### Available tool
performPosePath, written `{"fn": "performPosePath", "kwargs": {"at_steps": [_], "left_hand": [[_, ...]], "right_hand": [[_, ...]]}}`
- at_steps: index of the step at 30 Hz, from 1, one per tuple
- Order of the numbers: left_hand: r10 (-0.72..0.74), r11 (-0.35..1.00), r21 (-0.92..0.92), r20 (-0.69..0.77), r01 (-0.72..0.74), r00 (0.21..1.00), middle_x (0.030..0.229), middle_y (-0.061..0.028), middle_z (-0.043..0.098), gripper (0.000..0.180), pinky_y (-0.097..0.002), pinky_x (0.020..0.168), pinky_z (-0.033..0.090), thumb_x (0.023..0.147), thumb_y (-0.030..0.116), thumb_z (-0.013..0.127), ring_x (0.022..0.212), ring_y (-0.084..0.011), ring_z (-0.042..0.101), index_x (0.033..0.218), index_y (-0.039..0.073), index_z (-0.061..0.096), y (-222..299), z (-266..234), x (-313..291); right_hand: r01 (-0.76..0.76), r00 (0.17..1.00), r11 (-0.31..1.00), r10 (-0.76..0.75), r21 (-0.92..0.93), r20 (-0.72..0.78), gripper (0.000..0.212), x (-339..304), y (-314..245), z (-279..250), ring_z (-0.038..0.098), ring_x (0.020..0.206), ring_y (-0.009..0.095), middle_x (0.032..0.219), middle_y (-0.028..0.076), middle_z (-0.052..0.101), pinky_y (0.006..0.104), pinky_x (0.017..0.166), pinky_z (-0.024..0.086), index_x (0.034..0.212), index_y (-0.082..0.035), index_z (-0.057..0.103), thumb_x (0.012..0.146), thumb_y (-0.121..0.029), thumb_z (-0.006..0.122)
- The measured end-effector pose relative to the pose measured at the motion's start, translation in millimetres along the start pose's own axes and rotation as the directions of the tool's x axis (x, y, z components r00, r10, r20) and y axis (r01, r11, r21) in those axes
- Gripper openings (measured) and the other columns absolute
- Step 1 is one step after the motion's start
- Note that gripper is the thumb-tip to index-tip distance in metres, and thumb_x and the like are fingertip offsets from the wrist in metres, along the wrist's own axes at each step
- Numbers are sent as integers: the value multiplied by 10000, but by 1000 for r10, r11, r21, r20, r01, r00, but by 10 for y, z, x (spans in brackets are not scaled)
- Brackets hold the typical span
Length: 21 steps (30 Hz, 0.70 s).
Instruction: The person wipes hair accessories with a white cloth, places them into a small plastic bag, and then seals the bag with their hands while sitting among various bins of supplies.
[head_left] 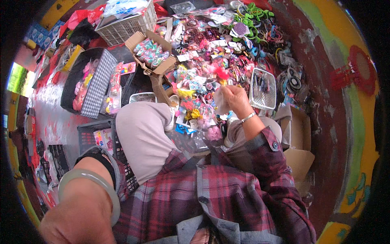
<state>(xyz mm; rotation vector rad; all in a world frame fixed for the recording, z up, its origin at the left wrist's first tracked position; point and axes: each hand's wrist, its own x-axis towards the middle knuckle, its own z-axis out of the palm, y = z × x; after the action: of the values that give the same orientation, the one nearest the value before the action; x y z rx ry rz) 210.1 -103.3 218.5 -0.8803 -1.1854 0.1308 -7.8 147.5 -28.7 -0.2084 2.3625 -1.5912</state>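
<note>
My right hand [235, 99] is raised over the pile, its fingers pinched on a small whitish, see-through piece that looks like a plastic bag [220, 101]. Below that hand and beyond it spreads a heap of hair accessories [207, 73], with pink, red and yellow pieces, cards and small packets. A yellow flower-like piece [196, 114] and a pink fluffy one [213, 133] lie between my feet. Close to the camera at the lower left is my left hand [77, 219], a pale green bangle [91, 177] on that arm. Its fingers are out of sight.
A white basket [263, 88] with dark items stands right of the pile. An opened cardboard box [153, 53] holds small packets. Farther left are a houndstooth-patterned box [96, 83], a large crate [128, 26] and a dark crate [87, 132]. An empty-looking carton [298, 132] sits beside my right knee.
</note>
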Motion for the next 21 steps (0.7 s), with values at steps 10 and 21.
{"fn": "performPosePath", "kwargs": {"at_steps": [10, 21], "left_hand": [[-191, 974, -131, -36, 184, 981, 694, -72, 534, 262, -254, 475, 392, 889, 215, 438, 553, -127, 485, 736, 13, 505, -74, 498, -407], [-530, -212, 218, 793, 953, -299, 746, -43, 605, 167, -263, 574, 466, 878, 132, 486, 606, -112, 555, 978, 32, 577, 639, 2603, -3707]], "right_hand": [[-33, 988, -76, -155, 997, 21, 423, -42, -293, -534, 575, 981, 293, 982, 122, 636, 479, 920, 416, 1173, -87, 536, 933, -411, 409], [-114, 992, 142, -39, 983, 120, 409, -207, -185, -580, 429, 463, 137, 561, 22, 453, 262, 421, 341, 970, -39, 547, 965, -381, 324]]}}
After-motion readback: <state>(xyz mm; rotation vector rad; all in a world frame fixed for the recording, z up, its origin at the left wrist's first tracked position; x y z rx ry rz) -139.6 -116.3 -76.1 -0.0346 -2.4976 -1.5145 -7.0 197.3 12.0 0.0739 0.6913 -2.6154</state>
